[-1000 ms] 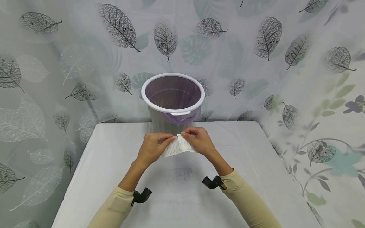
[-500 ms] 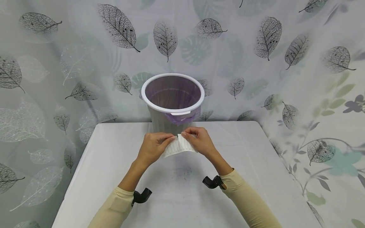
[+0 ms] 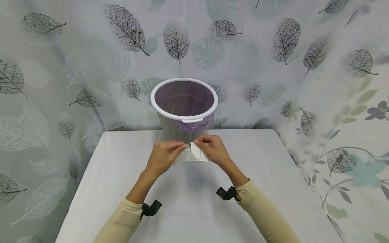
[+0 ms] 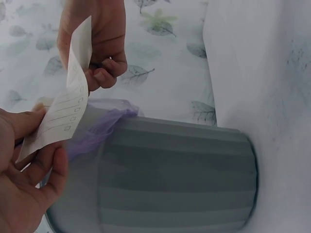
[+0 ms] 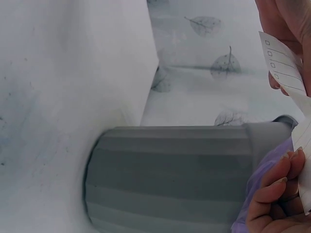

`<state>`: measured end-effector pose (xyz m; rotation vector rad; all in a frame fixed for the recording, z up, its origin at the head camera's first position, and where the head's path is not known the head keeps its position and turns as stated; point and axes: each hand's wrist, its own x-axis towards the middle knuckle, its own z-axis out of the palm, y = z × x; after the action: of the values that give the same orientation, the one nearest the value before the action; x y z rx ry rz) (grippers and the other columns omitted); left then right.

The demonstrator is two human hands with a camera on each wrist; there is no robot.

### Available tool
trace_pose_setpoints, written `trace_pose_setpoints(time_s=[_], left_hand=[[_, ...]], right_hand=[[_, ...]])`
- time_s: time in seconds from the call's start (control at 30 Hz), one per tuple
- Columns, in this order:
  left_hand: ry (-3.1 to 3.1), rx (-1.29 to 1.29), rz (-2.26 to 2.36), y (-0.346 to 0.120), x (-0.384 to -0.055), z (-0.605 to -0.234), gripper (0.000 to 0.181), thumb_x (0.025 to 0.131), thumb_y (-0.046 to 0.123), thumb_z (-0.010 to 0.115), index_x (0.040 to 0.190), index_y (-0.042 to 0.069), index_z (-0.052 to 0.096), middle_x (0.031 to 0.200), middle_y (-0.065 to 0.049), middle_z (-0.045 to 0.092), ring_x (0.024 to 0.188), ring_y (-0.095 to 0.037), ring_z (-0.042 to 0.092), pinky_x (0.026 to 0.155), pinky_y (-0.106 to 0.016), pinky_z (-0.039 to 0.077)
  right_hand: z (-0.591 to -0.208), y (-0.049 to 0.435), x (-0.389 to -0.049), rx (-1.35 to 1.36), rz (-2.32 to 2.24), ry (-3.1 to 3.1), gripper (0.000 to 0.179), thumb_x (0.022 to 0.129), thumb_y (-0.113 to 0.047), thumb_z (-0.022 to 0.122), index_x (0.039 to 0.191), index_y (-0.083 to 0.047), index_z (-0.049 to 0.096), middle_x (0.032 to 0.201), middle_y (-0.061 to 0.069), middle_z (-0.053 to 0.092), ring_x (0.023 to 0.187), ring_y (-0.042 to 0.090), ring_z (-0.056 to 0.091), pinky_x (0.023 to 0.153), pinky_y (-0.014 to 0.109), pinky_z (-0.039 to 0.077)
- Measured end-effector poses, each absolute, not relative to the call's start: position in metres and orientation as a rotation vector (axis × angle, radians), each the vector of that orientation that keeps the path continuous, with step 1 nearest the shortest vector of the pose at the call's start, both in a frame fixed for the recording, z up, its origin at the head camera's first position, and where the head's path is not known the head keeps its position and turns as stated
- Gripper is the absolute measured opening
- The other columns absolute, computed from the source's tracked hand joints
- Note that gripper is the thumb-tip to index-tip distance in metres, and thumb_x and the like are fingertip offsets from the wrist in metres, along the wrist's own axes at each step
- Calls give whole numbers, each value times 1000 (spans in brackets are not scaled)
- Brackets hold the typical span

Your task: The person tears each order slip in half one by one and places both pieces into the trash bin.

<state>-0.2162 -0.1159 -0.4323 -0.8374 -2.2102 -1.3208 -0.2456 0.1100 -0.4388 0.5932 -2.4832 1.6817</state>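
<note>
A small white lined paper (image 3: 197,154) with a row of printed checkboxes is held up in front of the bin in the head view. My left hand (image 3: 164,156) pinches its left part at the upper edge between thumb and fingers. My right hand (image 3: 213,152) pinches it close by, on the right. A short tear shows in the upper edge between the two thumbs. In the left wrist view the paper (image 4: 68,104) bends and twists between the hands. My right hand (image 5: 277,194) covers part of the sheet in the right wrist view.
A grey bin (image 3: 173,130) with a white rim and a purple liner bag (image 3: 194,127) stands just beyond the hands at the table's back edge. The table (image 3: 127,168) has a white cover. A leaf-patterned curtain (image 3: 243,64) hangs behind and at both sides.
The tear between the thumbs has widened slightly, with my right hand shifting a little rightward. The paper's lower edge has swung up and away. The left hand stays nearly still.
</note>
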Motion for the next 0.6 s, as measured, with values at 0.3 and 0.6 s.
trace_pose_setpoints(time_s=[0.3,0.6], left_hand=[[-2199,-837,-1345,-115,-216,-433,10,89,2,82,99,-2,82,95,-9,78,86,-23,76,74,-36,61],[-2182,-838,-1334,-115,-215,-433,10,89,3,82,98,-1,82,94,-8,78,86,-23,76,74,-36,61]], right_hand=[[-440,110,-246,554,1655,-2504,13,100,-6,70,98,6,76,93,15,75,75,19,61,60,23,49],[-413,105,-229,575,1632,-2503,11,99,3,67,95,12,73,91,19,74,76,18,61,65,24,49]])
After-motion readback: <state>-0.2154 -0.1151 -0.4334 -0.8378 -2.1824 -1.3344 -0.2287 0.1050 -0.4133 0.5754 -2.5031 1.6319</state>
